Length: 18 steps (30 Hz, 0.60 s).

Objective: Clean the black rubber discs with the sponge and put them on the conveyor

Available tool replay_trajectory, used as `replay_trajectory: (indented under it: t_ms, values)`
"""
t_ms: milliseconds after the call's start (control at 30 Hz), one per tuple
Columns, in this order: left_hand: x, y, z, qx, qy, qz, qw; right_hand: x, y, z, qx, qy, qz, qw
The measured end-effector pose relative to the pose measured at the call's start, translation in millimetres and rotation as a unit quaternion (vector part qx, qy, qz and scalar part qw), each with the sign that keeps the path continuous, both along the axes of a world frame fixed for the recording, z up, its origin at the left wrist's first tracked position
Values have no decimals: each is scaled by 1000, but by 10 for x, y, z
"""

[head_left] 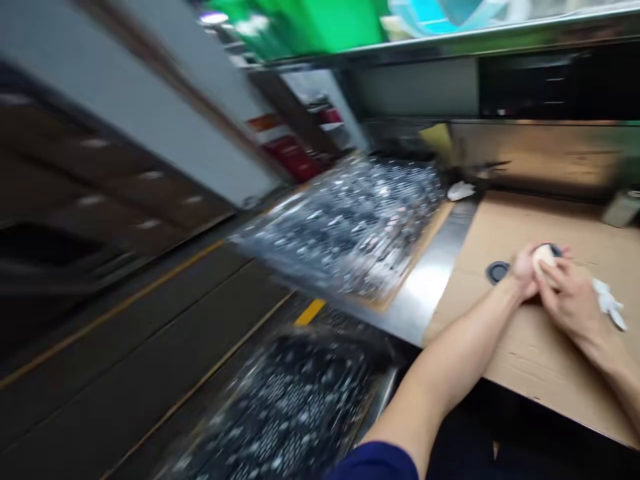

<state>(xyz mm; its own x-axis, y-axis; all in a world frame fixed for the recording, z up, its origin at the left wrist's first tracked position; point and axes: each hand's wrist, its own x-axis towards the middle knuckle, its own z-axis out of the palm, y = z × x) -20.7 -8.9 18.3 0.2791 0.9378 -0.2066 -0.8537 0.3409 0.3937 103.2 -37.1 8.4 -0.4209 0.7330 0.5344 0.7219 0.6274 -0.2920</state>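
Over the cardboard sheet (520,347), both hands meet at the right of the view. My left hand (524,272) is closed around a dark round part (553,249), only a piece of which shows between the fingers. Pressed against that part is a small cream-coloured pad (543,257), pinched in my right hand (575,293); its exact kind is unclear. Just left of my left hand, a dark ring-shaped disc (497,272) lies flat on the cardboard. A crumpled white piece (609,304), perhaps cloth, lies beside my right wrist.
Left of the cardboard, a plastic-covered tray of dark parts (350,227) rests on the metal bench (420,293). A second covered stack (285,407) stands lower, near my left arm. Another white scrap (461,191) lies behind. A shelf (450,40) crosses above the bench. The left side is motion-blurred.
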Motion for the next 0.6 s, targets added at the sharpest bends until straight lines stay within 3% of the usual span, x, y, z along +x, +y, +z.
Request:
replay_trajectory:
  t_ms: [100,233,300,467,600]
  values:
    - [-6,89,-3,-4,3,30,1000,28,203,-42,55,5,-63,996]
    - [13,53,48,2,-3,10,1000,47,224,-7,47,-8,-35,998]
    - [8,40,61,2,1,18,1000,38,187,-8,55,1,-55,997]
    - [-85,73,36,8,13,-2,1000,6,222,-112,39,-25,-40,998]
    - [-156,8,21,1,35,26,999,222,428,-81,26,-55,-114,992]
